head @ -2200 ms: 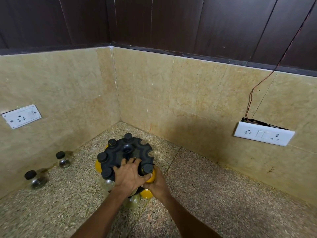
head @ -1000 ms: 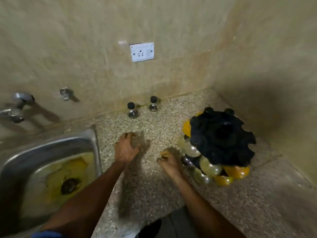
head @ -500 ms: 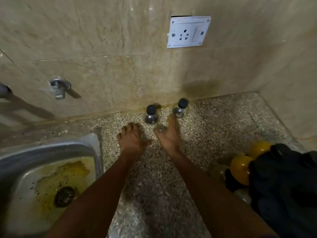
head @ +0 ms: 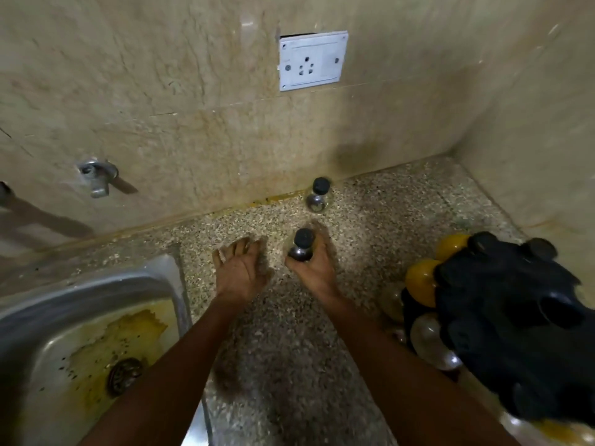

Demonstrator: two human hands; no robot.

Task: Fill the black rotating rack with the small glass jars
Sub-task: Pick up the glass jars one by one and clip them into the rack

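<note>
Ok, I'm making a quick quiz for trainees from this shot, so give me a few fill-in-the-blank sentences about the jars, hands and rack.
1. The right hand grips a small glass jar with a ____ cap.
2. The other loose jar stands on the counter next to the ____.
3. The left hand holds ____.
4. The black rotating rack stands to the ____ of both hands.

Missing words: black; wall; nothing; right

The light is dim and yellowish, with soft shadows on the wall (head: 193,107). Hands are motion-blurred. Edges bend from the wide lens.
</note>
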